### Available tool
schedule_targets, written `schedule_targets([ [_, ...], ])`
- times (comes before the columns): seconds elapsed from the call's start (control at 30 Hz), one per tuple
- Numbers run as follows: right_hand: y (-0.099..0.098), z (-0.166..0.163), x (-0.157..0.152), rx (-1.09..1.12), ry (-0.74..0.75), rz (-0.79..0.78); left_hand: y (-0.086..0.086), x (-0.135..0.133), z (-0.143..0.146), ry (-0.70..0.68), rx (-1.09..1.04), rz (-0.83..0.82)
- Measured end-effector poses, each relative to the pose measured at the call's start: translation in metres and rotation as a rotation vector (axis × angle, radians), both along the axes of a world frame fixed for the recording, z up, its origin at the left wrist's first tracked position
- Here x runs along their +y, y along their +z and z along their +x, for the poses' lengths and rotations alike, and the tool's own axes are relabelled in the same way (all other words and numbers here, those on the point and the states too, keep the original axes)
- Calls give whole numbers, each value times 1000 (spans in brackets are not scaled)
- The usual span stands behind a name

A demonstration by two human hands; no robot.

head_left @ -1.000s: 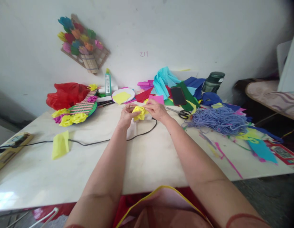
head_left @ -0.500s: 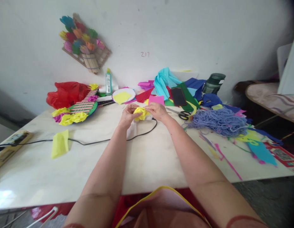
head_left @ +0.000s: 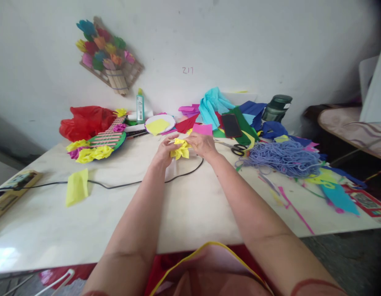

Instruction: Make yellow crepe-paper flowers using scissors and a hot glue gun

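Between my two hands, above the middle of the table, is a yellow paper flower point(head_left: 181, 152) with pointed petals. My left hand point(head_left: 164, 151) pinches it from the left side, fingers curled round its back. From the right, my right hand point(head_left: 203, 144) has its fingertips closed on the flower's edge. A pink paper square point(head_left: 202, 129) lies just behind my right hand. Black-handled scissors point(head_left: 238, 149) rest to the right. Under the hands runs a black cable point(head_left: 187, 174), and a whitish object below the flower is mostly hidden.
A decorated green panel point(head_left: 111, 142) with paper flowers lies left, near a yellow paper piece point(head_left: 77, 187). At right are a heap of blue-purple yarn point(head_left: 284, 158), a phone point(head_left: 231, 126) and a dark green jar point(head_left: 277, 108). A glue bottle point(head_left: 140, 107) stands by the wall.
The yellow flower has turned and its pointed petals now show more plainly between my hands. My fingers have shifted slightly around it; the other things lie as before.
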State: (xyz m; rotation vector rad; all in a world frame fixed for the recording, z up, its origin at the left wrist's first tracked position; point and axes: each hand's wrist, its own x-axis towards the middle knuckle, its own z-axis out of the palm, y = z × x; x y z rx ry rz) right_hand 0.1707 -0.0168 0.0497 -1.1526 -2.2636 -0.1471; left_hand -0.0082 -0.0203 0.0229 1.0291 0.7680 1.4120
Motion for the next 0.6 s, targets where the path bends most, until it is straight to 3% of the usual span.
schedule_targets([
  [0.2,-1,0,2,-5,7,-11,-1,2,-1,-44,6,-17],
  [0.6,-11,2,13,143,45,38,4,-5,-2,18,39,98],
])
